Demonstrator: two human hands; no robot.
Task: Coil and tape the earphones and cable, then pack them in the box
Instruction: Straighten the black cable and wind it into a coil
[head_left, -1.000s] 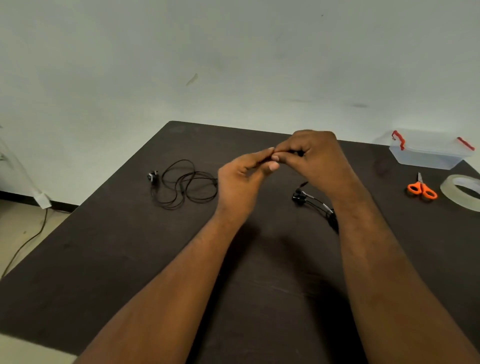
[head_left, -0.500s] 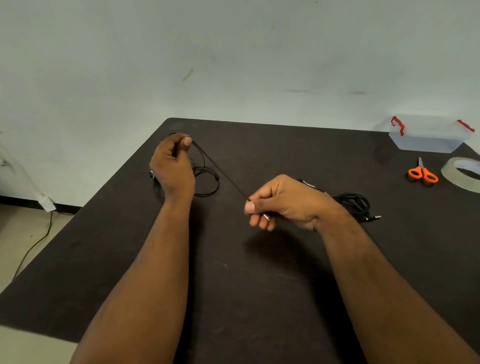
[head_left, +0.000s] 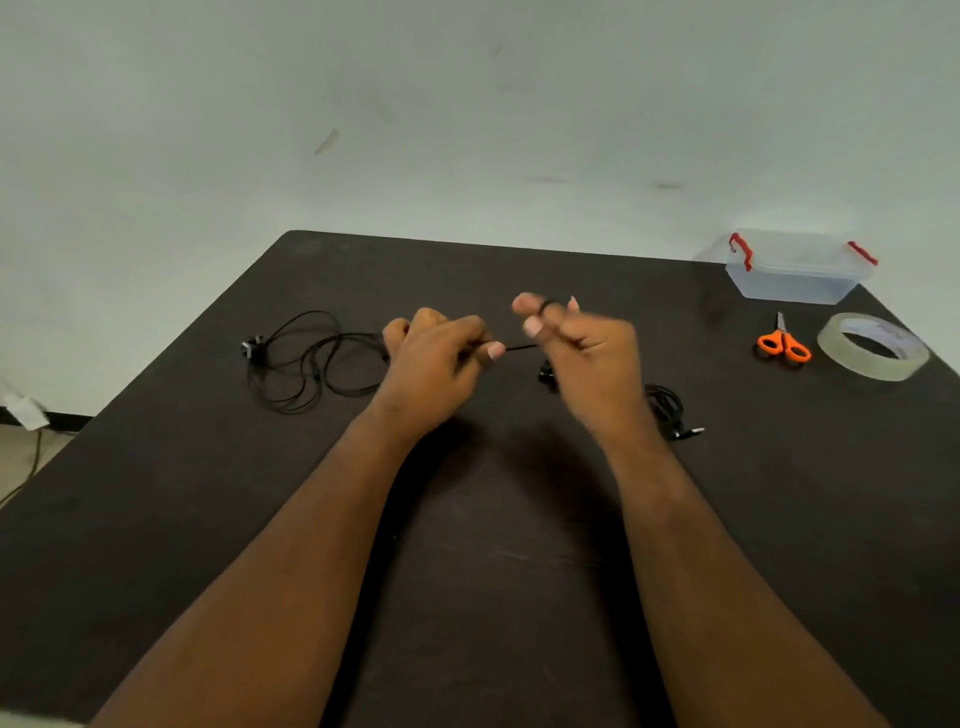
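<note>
Black earphones (head_left: 306, 364) lie in a loose tangle on the dark table (head_left: 182, 519), left of my hands. My left hand (head_left: 436, 364) pinches their thin wire, and a short taut stretch runs to my right hand (head_left: 582, 343), where it wraps around the raised fingers. A second black cable (head_left: 667, 410) lies bundled on the table to the right of my right wrist, partly hidden by it. A small black piece (head_left: 546, 373) hangs under my right hand. The clear box (head_left: 795, 270) with red latches stands at the far right corner, lid on.
Orange-handled scissors (head_left: 782, 344) and a roll of clear tape (head_left: 872, 353) lie at the right, just in front of the box. A pale wall rises behind the table. Floor and a cord show at the lower left.
My left hand has come back from the far left to the middle. My right hand has risen, and the wire now loops around its fingers; the stretch between the hands is much shorter.
</note>
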